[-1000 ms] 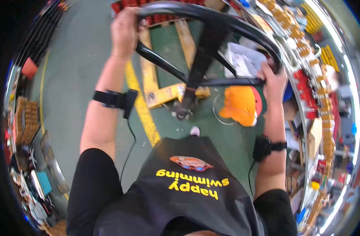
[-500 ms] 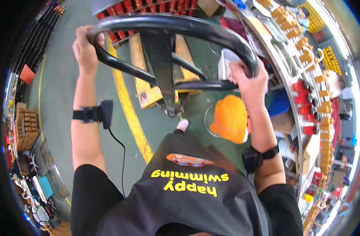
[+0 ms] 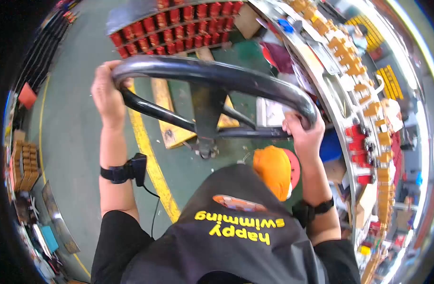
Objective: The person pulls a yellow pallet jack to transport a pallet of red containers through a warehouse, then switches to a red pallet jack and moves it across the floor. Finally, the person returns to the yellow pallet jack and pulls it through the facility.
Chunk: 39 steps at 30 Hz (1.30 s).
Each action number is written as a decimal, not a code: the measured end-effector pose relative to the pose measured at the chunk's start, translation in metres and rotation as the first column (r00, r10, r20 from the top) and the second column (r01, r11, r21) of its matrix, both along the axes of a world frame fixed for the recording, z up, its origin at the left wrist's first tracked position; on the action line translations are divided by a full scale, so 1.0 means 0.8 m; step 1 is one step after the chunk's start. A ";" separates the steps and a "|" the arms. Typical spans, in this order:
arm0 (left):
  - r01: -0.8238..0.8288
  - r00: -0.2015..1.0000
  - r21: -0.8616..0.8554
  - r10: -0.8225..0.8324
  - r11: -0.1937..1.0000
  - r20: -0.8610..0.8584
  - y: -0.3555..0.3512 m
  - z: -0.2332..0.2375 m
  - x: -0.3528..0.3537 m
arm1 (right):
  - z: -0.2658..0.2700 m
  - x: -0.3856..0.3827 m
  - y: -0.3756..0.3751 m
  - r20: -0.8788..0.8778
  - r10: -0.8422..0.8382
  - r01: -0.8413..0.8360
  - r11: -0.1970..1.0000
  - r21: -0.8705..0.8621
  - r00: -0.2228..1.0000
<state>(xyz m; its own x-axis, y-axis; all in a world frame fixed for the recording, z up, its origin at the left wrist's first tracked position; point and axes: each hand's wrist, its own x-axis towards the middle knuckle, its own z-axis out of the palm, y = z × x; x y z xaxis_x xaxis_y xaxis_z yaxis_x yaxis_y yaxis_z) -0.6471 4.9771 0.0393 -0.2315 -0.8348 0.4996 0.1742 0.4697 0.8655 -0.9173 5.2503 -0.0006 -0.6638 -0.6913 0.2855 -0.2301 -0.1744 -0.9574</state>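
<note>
Both hands grip the black tubular handle (image 3: 202,68) of a pallet jack, which spans the upper middle of the view. My left hand (image 3: 108,97) is closed round the handle's left bend. At the right bend, my right hand (image 3: 306,135) wraps the tube, its thumb near the lower bar. Beneath the handle show the pallet jack's yellow forks (image 3: 172,128), low over the green floor. An orange cloth-like cover (image 3: 273,168) on a round red seat sits below my right forearm.
Stacked rows of red cylindrical parts (image 3: 169,35) stand ahead. Along the right runs a metal-edged workbench (image 3: 328,97) with red and tan parts; people are beyond it. A yellow floor line (image 3: 148,151) passes on the left. Stacked brown parts (image 3: 27,163) stand at far left.
The handle and both hands have moved lower in view, toward my body. The stacked red parts ahead show more fully, and the orange cover has shifted down. Both hands keep their grip.
</note>
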 end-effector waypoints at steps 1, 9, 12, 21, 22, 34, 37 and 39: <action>-0.031 0.998 -0.023 0.033 0.999 0.061 -0.004 0.001 -0.003 | -0.008 -0.009 -0.002 -0.016 0.007 -0.007 1.000 0.012 1.000; 0.049 0.999 -0.004 -0.049 0.999 -0.011 -0.055 -0.018 -0.027 | -0.011 -0.038 -0.033 -0.005 -0.041 0.041 0.998 0.042 0.999; -0.062 0.997 -0.017 0.062 0.998 0.039 -0.074 -0.022 -0.035 | -0.008 -0.036 -0.050 0.016 -0.095 0.095 0.995 0.011 0.995; 0.093 0.996 0.170 -0.090 0.981 -0.021 -0.156 -0.051 0.022 | -0.020 -0.039 -0.057 -0.249 -0.242 0.223 0.970 -0.101 0.938; 0.006 0.999 0.126 -0.010 0.992 0.037 -0.131 -0.040 0.002 | -0.018 -0.040 -0.057 -0.205 -0.215 0.199 0.975 -0.097 0.955; 0.103 0.988 -0.071 -0.094 0.992 0.125 -0.135 -0.046 0.023 | -0.025 -0.067 -0.040 -0.210 -0.011 0.005 1.000 -0.029 0.978; -0.039 0.999 -0.022 0.040 0.999 0.037 -0.095 -0.018 0.013 | -0.027 -0.089 -0.078 -0.318 0.137 -0.165 0.984 -0.063 0.938; -0.266 0.941 0.227 0.303 0.937 -0.148 -0.064 -0.018 -0.066 | -0.026 -0.100 -0.045 -0.236 0.175 -0.182 0.983 -0.007 0.956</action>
